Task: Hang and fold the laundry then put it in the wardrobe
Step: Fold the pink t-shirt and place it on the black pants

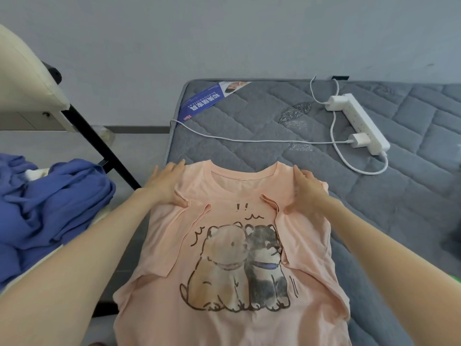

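A peach T-shirt (224, 328) with a print of two cartoon animals lies face up on the grey quilted mattress (399, 196), collar pointing away from me. Both sleeves are folded inward over the chest. My left hand (167, 183) lies flat on the left shoulder, fingers spread, thumb on the folded sleeve. My right hand (305, 189) lies flat on the right shoulder in the same way, slightly blurred. Neither hand grips the cloth.
A white power strip (361, 121) with a plugged charger (359, 140) and white cables lies on the mattress behind the shirt. A pile of blue laundry (50, 208) sits at the left. A black frame bar (99, 143) and a cream cushion (22, 78) stand beyond it.
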Demonstrator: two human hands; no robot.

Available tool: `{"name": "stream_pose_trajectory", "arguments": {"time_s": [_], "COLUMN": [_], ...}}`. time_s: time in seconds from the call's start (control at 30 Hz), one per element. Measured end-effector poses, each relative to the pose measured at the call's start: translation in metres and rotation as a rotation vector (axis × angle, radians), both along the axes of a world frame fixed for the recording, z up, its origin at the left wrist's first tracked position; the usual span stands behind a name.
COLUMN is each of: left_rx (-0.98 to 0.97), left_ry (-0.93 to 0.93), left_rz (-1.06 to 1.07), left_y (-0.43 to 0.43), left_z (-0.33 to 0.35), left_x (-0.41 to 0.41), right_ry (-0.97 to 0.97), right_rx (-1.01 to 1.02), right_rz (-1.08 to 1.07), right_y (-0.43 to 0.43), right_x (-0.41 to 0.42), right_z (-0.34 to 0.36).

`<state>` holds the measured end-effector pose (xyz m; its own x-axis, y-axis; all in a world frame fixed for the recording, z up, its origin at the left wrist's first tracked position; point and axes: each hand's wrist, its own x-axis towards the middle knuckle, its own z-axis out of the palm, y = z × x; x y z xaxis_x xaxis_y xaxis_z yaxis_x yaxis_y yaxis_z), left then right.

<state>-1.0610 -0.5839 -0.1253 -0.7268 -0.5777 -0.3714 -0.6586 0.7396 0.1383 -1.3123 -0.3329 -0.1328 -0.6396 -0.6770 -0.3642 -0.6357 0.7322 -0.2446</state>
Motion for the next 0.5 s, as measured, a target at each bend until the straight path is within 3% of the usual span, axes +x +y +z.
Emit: {"name": "stream_pose_trajectory", "arguments": {"time_s": [0.23,0.37,0.5], "left_rx": [-0.05,-0.201,-0.268], "left_ry": [0.022,-0.057,0.003], "left_rz": [-0.013,-0.056,0.001], "left_y": [0.011,0.028,0.032], "left_z": [0.007,0.018,0.043], "left_x": [-0.003,-0.001,0.005], "right_ry": [0.144,0.238,0.433], "right_rx": [0.035,0.097,-0.019], "right_rz": [-0.011,0.07,0.099], "right_y": [-0.001,0.011,0.022], "right_x": [0.014,0.028,0.034], "right_z": [0.005,0.009,0.014]}}
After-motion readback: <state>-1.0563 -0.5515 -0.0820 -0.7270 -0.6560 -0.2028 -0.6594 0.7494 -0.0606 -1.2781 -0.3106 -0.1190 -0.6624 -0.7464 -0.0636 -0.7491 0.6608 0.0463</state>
